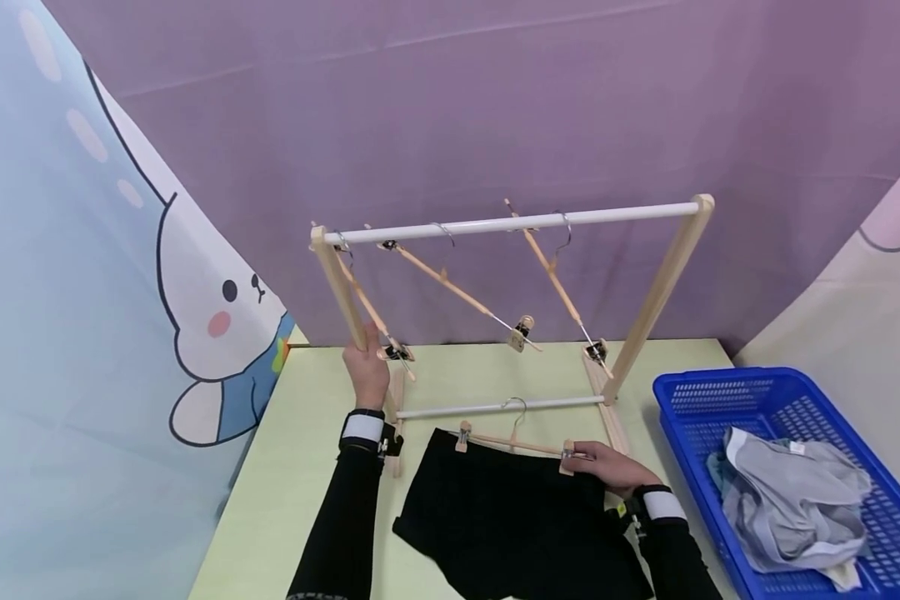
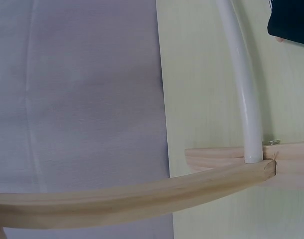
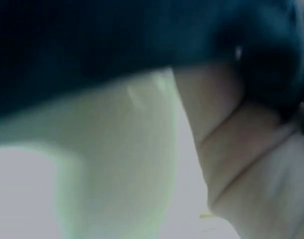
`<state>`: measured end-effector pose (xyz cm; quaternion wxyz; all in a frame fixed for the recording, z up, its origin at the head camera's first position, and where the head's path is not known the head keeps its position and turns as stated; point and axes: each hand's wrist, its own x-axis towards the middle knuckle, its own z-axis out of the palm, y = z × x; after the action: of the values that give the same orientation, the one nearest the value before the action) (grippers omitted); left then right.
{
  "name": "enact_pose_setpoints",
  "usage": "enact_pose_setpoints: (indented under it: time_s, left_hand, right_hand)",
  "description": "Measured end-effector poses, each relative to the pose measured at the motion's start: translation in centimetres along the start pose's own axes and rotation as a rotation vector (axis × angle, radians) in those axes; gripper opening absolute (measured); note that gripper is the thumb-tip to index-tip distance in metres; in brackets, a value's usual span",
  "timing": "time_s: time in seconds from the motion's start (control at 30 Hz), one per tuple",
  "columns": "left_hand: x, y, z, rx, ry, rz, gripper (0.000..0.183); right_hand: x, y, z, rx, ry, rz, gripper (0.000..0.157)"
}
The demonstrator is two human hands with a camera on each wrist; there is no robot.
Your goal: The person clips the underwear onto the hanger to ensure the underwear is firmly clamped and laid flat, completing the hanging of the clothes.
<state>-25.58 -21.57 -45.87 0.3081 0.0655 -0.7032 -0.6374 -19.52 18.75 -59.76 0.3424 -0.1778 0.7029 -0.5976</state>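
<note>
A small wooden garment rack with white rails stands on the table. My left hand (image 1: 366, 372) grips its left upright (image 1: 340, 287), and that post (image 2: 132, 201) crosses the left wrist view. In front of the rack, my right hand (image 1: 617, 468) holds the right end of a wooden clip hanger (image 1: 532, 446), by its clip. Black shorts (image 1: 510, 517) hang from the hanger's two clips, spread over the table's front part. In the right wrist view the dark cloth (image 3: 117, 40) covers part of the blurred hand (image 3: 241, 144).
Three bare clip hangers, among them a middle one (image 1: 450, 287), hang askew from the top rail (image 1: 630, 217). A lower rail (image 1: 457, 410) runs near the table (image 1: 300, 467). At right, a blue basket (image 1: 720, 379) contains crumpled grey clothes (image 1: 795, 500). Purple cloth (image 1: 450, 108) hangs behind.
</note>
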Motion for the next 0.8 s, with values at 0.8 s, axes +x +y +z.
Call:
enact_pose_setpoints:
  time_s: [0.8]
  left_hand:
    - [0.4, -1.2, -0.1, -0.032, -0.015, 0.039, 0.043]
  right_hand:
    - [-6.3, -6.2, -0.3, -0.347, 0.566, -0.111, 0.043]
